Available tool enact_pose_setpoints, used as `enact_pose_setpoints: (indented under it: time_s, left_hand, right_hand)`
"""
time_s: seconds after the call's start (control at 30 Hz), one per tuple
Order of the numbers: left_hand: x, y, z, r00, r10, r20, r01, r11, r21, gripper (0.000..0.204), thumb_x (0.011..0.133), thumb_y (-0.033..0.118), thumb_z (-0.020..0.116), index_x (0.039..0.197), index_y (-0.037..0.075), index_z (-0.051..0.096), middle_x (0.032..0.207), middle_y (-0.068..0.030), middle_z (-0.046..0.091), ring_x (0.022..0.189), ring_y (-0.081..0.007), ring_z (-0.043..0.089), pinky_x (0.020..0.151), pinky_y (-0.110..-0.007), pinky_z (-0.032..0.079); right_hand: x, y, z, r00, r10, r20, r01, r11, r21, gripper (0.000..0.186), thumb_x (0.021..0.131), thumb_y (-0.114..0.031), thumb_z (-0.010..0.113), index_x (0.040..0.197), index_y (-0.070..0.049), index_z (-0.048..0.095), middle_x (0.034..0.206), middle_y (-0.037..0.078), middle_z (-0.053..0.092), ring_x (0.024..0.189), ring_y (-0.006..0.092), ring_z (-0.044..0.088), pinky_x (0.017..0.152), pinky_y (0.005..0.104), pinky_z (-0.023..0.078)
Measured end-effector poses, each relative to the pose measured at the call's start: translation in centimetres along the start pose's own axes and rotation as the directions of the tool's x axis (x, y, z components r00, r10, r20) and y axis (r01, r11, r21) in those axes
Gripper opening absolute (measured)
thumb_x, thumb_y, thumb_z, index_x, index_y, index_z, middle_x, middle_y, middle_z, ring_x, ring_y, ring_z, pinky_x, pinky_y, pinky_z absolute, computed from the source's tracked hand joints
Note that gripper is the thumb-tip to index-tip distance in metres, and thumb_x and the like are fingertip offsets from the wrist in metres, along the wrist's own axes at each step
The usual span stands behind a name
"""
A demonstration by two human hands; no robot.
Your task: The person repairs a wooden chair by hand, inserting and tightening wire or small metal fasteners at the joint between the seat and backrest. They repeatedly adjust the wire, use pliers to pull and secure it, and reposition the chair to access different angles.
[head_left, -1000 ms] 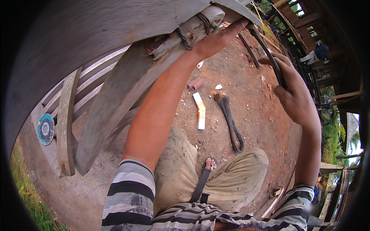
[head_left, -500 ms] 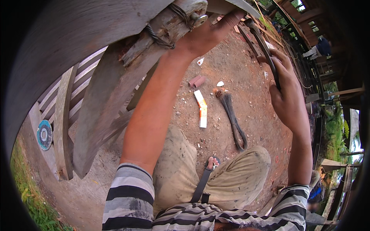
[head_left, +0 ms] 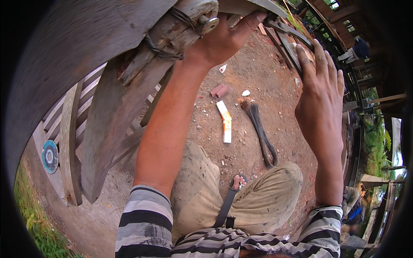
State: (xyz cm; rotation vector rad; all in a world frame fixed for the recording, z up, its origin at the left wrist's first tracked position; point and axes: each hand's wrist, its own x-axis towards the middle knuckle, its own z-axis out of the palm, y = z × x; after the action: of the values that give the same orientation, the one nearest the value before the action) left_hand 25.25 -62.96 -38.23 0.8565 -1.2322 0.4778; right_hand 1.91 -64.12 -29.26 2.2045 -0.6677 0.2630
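Note:
My left hand point(head_left: 221, 43) reaches up under the curved grey wooden board point(head_left: 251, 6); its thumb lies along the board's edge, and the other fingers are hidden. By the thumb tip is the head of a dark metal tool, like pincers point(head_left: 294, 32), with a curved handle reaching toward my right hand point(head_left: 320, 101). That hand is open, fingers stretched out and slightly apart beside the handle. Left of my left wrist, twisted wire point(head_left: 161, 52) binds a rough wooden piece point(head_left: 172, 32) with a bolt point(head_left: 210, 26) in its end.
On the dirt ground lie a bundle of thin wire point(head_left: 261, 133), a white-and-orange carton point(head_left: 226, 122) and brown cylinders point(head_left: 220, 90). A blue-rimmed disc point(head_left: 50, 156) rests on slatted wood at left. Planks and timber structures stand along the right, with another person point(head_left: 355, 210) there.
My right hand has uncurled from the tool's handle and its fingers have straightened. The tool's head has come to the board's edge by my left thumb. The board has shifted slightly left in view.

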Motion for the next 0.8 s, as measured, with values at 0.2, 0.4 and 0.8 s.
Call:
enact_pose_setpoints:
  time_s: [0.2,0.4,0.8]
  left_hand:
    - [0.0,-0.1,0.0,0.999,0.04,-0.013,-0.04,0.999,0.029,0.024,0.097,0.016,0.071,0.119,0.005,0.072,0.108,-0.0155,0.073,0.1,-0.0353,0.069,0.088,-0.045,0.052]
    - [-0.2,0.0,-0.4,1.0,-0.019,0.025,0.019,1.0,-0.014,0.023,0.097,0.014,0.07,0.118,0.005,0.072,0.109,-0.0151,0.073,0.101,-0.0345,0.069,0.089,-0.044,0.052]
    - [-0.5,0.6,0.4,0.997,-0.077,-0.003,0.077,0.996,-0.037,0.023,0.097,0.013,0.07,0.118,0.005,0.072,0.109,-0.015,0.074,0.104,-0.0334,0.069,0.091,-0.045,0.052]
  right_hand:
    - [0.0,-0.1,-0.3,1.0,-0.001,-0.007,0.002,0.999,0.047,0.069,0.082,0.012,0.056,0.148,-0.008,0.055,0.153,0.021,0.047,0.14,0.0382,0.047,0.118,0.0528,0.037]
    - [0.3,0.9,-0.2,0.999,-0.048,0.002,0.047,0.984,0.172,0.07,0.08,0.013,0.055,0.147,-0.006,0.055,0.15,0.022,0.049,0.138,0.0383,0.049,0.115,0.0486,0.039]
    - [2.5,5.7,0.0,0.83,-0.367,0.42,-0.277,0.384,0.881,0.064,0.082,0.011,0.05,0.145,0.0,0.054,0.142,0.024,0.057,0.132,0.0419,0.055,0.115,0.0479,0.041]
